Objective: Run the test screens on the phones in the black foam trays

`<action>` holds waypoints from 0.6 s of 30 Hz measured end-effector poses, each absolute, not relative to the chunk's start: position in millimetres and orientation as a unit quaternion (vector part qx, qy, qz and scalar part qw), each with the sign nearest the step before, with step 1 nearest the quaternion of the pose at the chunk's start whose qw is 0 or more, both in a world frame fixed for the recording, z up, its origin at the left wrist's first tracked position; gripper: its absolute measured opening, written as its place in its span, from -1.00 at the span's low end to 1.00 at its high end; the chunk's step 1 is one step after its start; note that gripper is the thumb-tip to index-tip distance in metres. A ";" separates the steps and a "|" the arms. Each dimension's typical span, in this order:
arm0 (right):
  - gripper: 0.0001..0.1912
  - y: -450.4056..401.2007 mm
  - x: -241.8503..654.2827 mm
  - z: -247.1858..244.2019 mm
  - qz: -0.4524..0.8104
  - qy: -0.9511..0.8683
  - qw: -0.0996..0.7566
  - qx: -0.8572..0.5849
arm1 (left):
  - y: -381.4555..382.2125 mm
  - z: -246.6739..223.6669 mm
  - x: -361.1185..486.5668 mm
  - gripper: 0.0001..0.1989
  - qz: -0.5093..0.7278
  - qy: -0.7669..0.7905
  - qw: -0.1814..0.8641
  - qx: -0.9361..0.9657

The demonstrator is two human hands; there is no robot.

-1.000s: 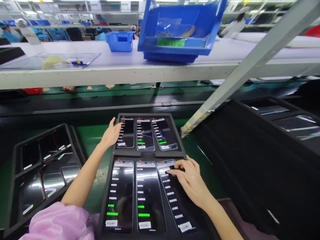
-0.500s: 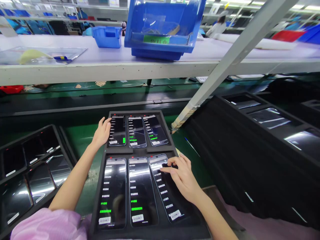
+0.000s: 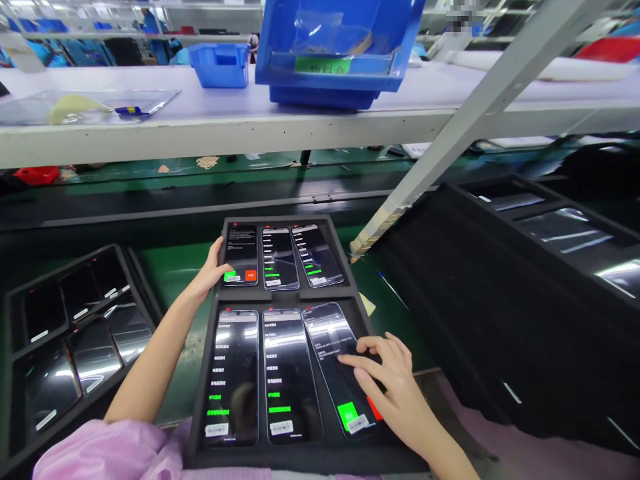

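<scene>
A black foam tray [image 3: 285, 460] holds several phones with lit screens in two rows. My left hand [image 3: 209, 273] is at the tray's upper left edge, its thumb over the lower left of the top-left phone [image 3: 242, 250], which shows a green and a red button. Fingers apart, my right hand [image 3: 387, 373] is over the bottom-right phone [image 3: 330, 347], index finger extended at its screen. That phone lies tilted and shows a green and a red button. The bottom-left phone [image 3: 233, 373] and bottom-middle phone [image 3: 287, 380] show lists with some green lines.
Another phone tray [image 3: 13, 400] lies at the left, and more phones [image 3: 565, 227] lie in dark foam at the right. A slanted metal post [image 3: 450, 140] stands right of my tray. Blue bins [image 3: 220, 67] sit on the shelf ahead.
My left thumb has moved down to the lower part of the top-left phone. My right hand has shifted right and down. Both phones' lists have given way to text with green and red buttons.
</scene>
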State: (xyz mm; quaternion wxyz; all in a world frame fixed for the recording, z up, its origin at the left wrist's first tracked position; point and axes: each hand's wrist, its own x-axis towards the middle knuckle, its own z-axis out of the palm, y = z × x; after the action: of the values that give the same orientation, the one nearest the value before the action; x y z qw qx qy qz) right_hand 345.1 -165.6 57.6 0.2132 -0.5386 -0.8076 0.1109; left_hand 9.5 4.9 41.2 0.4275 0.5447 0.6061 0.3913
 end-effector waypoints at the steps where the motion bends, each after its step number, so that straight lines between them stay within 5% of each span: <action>1: -0.68 -165.9 344.7 58.5 0.110 -0.808 0.211 -0.539 | 4.9 41.5 9.7 -0.22 0.391 0.608 0.431 0.540; 9: -0.70 -168.0 344.2 55.1 0.075 -0.809 0.190 -0.551 | 14.9 44.3 14.1 -0.17 0.390 0.616 0.437 0.526; 18: -0.21 -181.5 347.7 53.0 0.091 -0.830 0.094 -0.543 | -3.3 46.3 8.7 -0.05 0.375 0.569 0.449 0.579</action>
State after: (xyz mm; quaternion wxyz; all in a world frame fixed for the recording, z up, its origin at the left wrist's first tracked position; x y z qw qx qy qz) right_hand 347.7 -181.5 53.0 0.0935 -0.5426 -0.8298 0.0908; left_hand 8.7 -3.3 46.3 0.4485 0.5786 0.5686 0.3750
